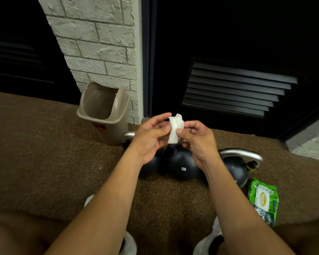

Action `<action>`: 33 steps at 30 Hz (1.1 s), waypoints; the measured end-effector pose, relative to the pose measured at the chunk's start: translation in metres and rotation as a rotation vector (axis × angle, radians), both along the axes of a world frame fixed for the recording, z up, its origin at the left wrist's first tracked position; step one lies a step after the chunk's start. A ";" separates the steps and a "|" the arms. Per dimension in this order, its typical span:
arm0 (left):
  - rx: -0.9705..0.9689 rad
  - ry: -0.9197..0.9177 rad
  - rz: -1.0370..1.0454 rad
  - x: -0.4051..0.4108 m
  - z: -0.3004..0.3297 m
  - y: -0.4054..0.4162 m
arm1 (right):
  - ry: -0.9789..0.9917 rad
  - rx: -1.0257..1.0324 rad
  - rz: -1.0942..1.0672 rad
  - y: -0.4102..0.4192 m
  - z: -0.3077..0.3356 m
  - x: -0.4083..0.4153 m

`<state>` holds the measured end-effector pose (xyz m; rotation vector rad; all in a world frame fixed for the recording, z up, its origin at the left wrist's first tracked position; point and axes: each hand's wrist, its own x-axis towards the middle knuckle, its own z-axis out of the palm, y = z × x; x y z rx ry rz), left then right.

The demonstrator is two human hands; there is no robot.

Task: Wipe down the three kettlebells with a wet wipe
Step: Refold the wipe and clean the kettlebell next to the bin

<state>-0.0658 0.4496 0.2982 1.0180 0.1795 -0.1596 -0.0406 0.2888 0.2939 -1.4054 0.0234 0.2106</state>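
Head view: wet wipe (175,128) between left hand (151,138) and right hand (197,139), above kettlebells (180,165).

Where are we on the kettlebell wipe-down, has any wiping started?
Done: a wipe is out of the green pack lying on the floor. In hand: the left hand and right hand pinch it, still bunched, held above the kettlebells. Left: the wipe touches none of the three, so all the wiping looks ahead. Whether any were wiped already cannot be told. An open bin stands nearby.
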 end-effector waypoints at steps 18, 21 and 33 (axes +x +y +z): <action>0.217 0.058 -0.016 0.003 0.013 -0.005 | 0.011 0.289 0.141 -0.003 0.003 -0.002; 0.230 0.057 0.085 0.005 0.011 -0.007 | 0.066 0.334 0.147 -0.005 0.005 -0.003; 0.580 -0.127 0.142 0.005 0.001 -0.013 | -0.037 0.177 0.172 -0.003 0.003 -0.003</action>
